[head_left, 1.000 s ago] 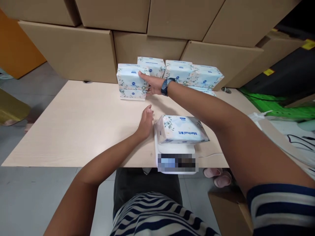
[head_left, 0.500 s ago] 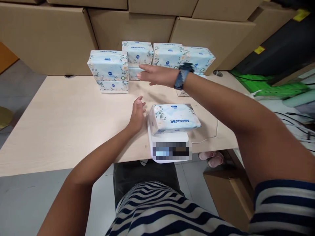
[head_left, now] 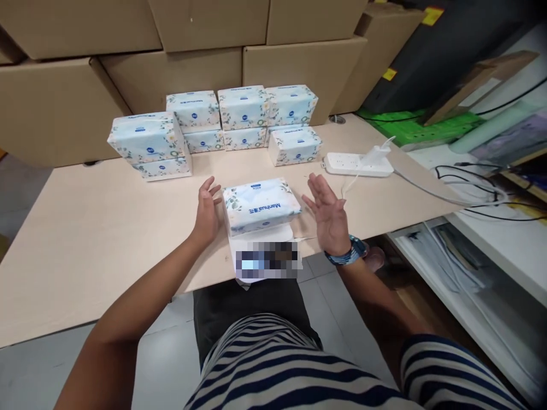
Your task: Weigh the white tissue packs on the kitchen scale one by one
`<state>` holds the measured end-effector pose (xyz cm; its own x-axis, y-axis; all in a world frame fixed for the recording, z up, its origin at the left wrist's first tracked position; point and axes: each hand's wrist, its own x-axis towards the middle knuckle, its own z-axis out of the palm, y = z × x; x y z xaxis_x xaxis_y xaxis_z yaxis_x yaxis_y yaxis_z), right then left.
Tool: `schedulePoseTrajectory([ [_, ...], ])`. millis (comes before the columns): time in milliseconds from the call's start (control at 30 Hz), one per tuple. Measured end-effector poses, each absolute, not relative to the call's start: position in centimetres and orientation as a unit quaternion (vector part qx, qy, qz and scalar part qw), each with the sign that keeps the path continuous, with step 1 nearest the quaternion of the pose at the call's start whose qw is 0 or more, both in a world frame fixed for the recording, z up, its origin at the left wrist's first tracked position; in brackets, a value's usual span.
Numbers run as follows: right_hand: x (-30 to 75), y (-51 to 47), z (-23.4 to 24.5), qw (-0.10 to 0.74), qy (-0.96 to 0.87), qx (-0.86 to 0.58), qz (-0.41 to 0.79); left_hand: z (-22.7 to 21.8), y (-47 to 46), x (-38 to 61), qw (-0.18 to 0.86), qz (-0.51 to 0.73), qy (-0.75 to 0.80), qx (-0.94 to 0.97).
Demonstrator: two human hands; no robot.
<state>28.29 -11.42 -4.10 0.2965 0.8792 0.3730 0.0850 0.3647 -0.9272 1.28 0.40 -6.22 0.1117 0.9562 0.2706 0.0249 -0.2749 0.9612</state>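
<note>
One "Manhua" tissue pack (head_left: 261, 199) on white scale (head_left: 280, 234) | at least eight stacked packs (head_left: 241, 114) behind | left hand (head_left: 207, 214), right hand (head_left: 331, 215) beside, gripping nothing

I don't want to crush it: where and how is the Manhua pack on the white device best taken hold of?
Probably by its two short ends, left hand from the left, right hand from the right. The Manhua pack lies flat, printed face up, on the white device, its length side to side; an open hand is beside each end.
</note>
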Motion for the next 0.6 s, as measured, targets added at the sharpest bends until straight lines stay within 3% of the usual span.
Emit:
schedulePoseTrajectory([
  [100,27.2,-13.0,-4.5,0.676,-0.453,-0.456,0.36,-5.4,-0.4,1.4,0.462,0.528,0.411,0.582],
  [200,26.3,-14.5,-4.0,0.723,-0.357,-0.439,0.395,-3.3,-0.8,0.6,0.419,0.539,0.435,0.588],
  [367,26.9,-15.2,-3.0,0.771,-0.258,-0.463,0.353,1.6,-2.3,-2.3,0.341,0.588,0.488,0.547],
  [500,26.0,-13.6,-3.1,0.715,-0.305,-0.523,0.351,1.5,-7.3,-0.7,0.336,0.607,0.489,0.529],
  [600,23.9,-13.1,-2.4,0.609,-0.421,-0.547,0.392,-0.8,-11.2,2.5,0.442,0.537,0.468,0.546],
])
